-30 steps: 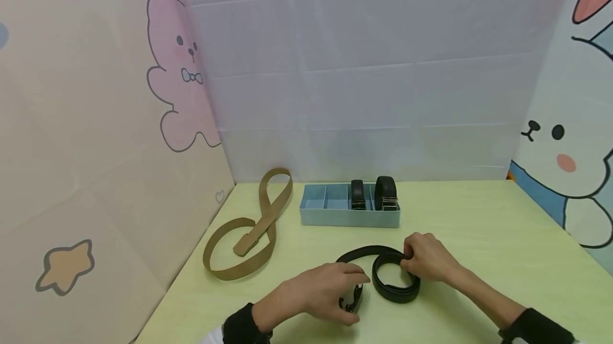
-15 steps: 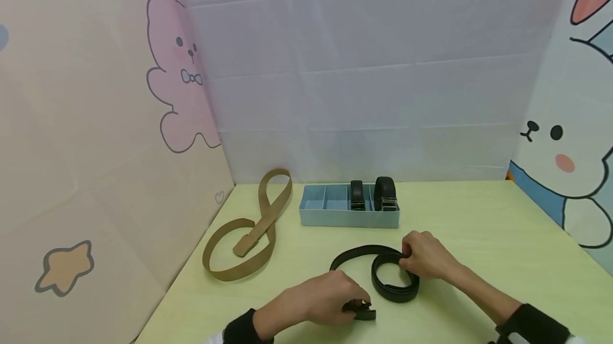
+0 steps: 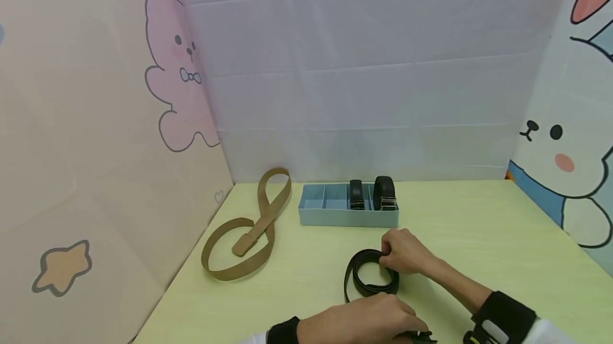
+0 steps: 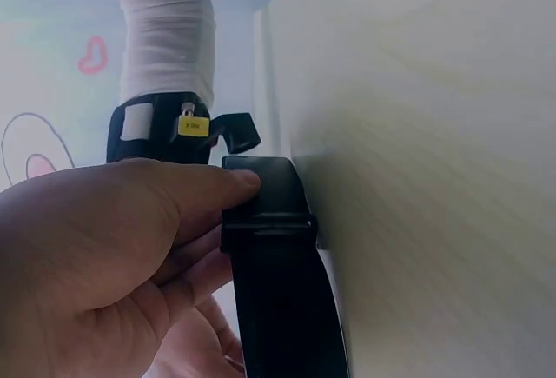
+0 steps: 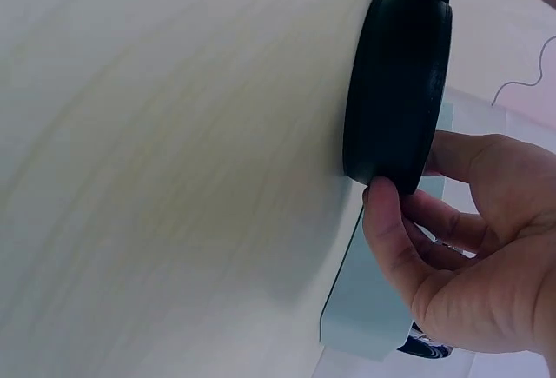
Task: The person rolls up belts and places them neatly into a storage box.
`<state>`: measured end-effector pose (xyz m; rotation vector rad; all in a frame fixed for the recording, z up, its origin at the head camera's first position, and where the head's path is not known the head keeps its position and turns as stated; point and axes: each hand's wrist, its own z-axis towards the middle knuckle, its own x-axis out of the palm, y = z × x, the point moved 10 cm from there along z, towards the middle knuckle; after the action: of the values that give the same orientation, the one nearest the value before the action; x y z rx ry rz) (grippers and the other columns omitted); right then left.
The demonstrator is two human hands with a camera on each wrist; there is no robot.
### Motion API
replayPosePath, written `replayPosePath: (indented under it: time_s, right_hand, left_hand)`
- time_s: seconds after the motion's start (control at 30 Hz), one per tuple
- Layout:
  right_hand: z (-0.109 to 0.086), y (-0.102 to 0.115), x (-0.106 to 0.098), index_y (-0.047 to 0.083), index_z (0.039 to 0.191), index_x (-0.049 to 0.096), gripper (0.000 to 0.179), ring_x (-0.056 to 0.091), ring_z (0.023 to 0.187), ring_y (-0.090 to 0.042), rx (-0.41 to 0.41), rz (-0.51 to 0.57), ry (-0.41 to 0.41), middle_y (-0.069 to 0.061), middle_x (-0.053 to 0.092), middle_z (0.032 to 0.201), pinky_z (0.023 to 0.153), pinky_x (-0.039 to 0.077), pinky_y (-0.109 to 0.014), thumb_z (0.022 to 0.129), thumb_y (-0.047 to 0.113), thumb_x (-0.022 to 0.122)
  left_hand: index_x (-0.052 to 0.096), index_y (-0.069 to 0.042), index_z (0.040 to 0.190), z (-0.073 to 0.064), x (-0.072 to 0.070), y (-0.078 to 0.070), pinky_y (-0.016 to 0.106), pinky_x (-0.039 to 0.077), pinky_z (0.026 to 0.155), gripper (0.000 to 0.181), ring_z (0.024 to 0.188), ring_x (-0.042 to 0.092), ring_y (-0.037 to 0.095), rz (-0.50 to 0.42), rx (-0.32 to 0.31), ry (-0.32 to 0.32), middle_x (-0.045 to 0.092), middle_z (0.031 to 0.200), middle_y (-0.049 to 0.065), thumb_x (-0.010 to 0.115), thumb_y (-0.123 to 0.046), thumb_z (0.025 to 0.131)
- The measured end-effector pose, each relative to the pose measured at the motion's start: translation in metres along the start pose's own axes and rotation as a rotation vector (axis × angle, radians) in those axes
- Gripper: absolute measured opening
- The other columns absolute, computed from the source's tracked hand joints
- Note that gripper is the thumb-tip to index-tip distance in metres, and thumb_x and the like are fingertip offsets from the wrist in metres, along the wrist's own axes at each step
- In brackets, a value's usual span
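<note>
A black belt (image 3: 354,275) stands on its edge on the table, wound into a coil with its buckle end running round the near side. My right hand (image 3: 407,251) pinches the coil's right rim between thumb and fingers; the right wrist view shows the coiled belt (image 5: 400,91) in that grip. Down at the front, my left hand (image 3: 369,320) pinches the buckle end. In the left wrist view the thumb of the left hand (image 4: 113,248) presses on the buckle end (image 4: 265,189), just past the belt loop. Part of the strap is hidden behind the left hand in the head view.
A light blue divided box (image 3: 348,219) stands at the back; its two right compartments hold rolled black belts (image 3: 384,192). To the left lies a tan belt (image 3: 239,272) in loose loops. Printed cloth walls (image 3: 364,94) surround the pale yellow table (image 3: 479,227).
My left hand took hold of the buckle end and carried it right and toward me, drawing the loose strap round the coil. The right hand and coil shifted slightly left.
</note>
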<state>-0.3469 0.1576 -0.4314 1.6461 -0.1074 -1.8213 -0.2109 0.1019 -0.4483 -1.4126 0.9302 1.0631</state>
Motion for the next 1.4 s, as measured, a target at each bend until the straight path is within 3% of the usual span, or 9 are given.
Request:
replayPosePath:
  time_s: [0.17,0.33,0.47,0.57,0.8,0.97,1.1,1.2,1.4]
  right_hand:
    - [0.008,-0.028,0.019,0.021,0.071,0.063,0.029,0.044,0.055,-0.005,-0.062,0.021,-0.027,0.010,0.054,0.065,0.054,0.038,-0.026,0.088,0.009,0.082]
    - [0.014,-0.055,0.034,0.022,0.073,0.066,0.023,0.049,0.055,-0.008,-0.088,0.038,-0.030,0.009,0.058,0.067,0.052,0.040,-0.028,0.089,0.013,0.081]
    - [0.006,-0.034,0.022,0.018,0.074,0.068,0.022,0.050,0.055,-0.009,-0.064,0.080,-0.006,0.006,0.060,0.067,0.054,0.041,-0.029,0.089,0.007,0.079]
    - [0.001,-0.018,0.015,0.016,0.074,0.068,0.022,0.050,0.057,-0.007,-0.034,0.073,0.013,0.007,0.062,0.069,0.056,0.042,-0.027,0.089,0.005,0.080]
    - [-0.004,-0.004,0.009,0.013,0.079,0.070,0.020,0.050,0.062,-0.006,0.047,0.042,0.041,0.007,0.065,0.074,0.059,0.042,-0.024,0.093,0.008,0.082]
    - [-0.011,-0.001,0.008,0.010,0.090,0.076,0.010,0.057,0.067,-0.007,0.058,0.039,0.044,0.003,0.072,0.081,0.062,0.047,-0.026,0.099,0.010,0.080]
    - [-0.026,0.015,-0.006,0.012,0.098,0.078,0.003,0.064,0.078,-0.008,-0.002,-0.058,-0.064,0.003,0.075,0.091,0.068,0.052,-0.027,0.100,0.011,0.081]
    - [-0.043,0.039,-0.016,0.018,0.093,0.076,0.014,0.063,0.077,-0.003,-0.133,-0.062,-0.152,0.010,0.071,0.087,0.067,0.052,-0.025,0.098,0.007,0.083]
    - [-0.077,0.088,0.011,0.024,0.091,0.073,0.017,0.053,0.078,0.009,-0.422,-0.055,-0.031,0.016,0.066,0.087,0.066,0.048,-0.018,0.103,0.027,0.085]
  left_hand:
    - [0.080,-0.015,0.137,-0.012,-0.017,0.010,-0.003,0.045,0.092,0.029,0.106,0.075,-0.007,0.041,-0.010,-0.118,0.084,0.124,-0.006,0.072,-0.029,0.113]
    - [0.086,-0.017,0.125,-0.028,-0.038,0.040,-0.001,0.047,0.091,0.023,0.102,0.077,0.000,0.116,-0.101,-0.261,0.086,0.116,-0.006,0.078,-0.033,0.110]
    - [0.087,-0.021,0.122,-0.029,-0.033,0.066,0.000,0.044,0.079,0.023,0.086,0.069,-0.010,0.127,-0.177,-0.239,0.086,0.108,-0.011,0.083,-0.036,0.105]
    - [0.088,-0.022,0.121,-0.026,-0.027,0.076,0.000,0.045,0.079,0.021,0.087,0.070,-0.013,0.112,-0.199,-0.220,0.086,0.108,-0.013,0.085,-0.033,0.104]
    - [0.088,-0.023,0.109,-0.021,-0.021,0.085,0.000,0.039,0.071,0.006,0.069,0.055,-0.017,0.079,-0.212,-0.224,0.082,0.087,-0.015,0.084,-0.024,0.105]
    - [0.089,-0.022,0.121,-0.024,-0.021,0.089,-0.001,0.041,0.072,0.017,0.070,0.056,-0.021,0.058,-0.218,-0.213,0.087,0.099,-0.013,0.082,-0.022,0.106]
    - [0.090,-0.023,0.120,-0.028,-0.024,0.092,-0.001,0.042,0.077,0.016,0.077,0.062,-0.020,0.061,-0.223,-0.210,0.087,0.104,-0.014,0.082,-0.023,0.106]
    - [0.091,-0.024,0.117,-0.030,-0.027,0.095,-0.001,0.043,0.078,0.014,0.078,0.062,-0.020,0.057,-0.222,-0.210,0.087,0.103,-0.015,0.082,-0.023,0.106]
    - [0.090,-0.023,0.122,-0.035,-0.031,0.101,0.000,0.047,0.083,0.017,0.091,0.073,-0.014,0.022,-0.232,-0.205,0.088,0.111,-0.012,0.081,-0.022,0.107]
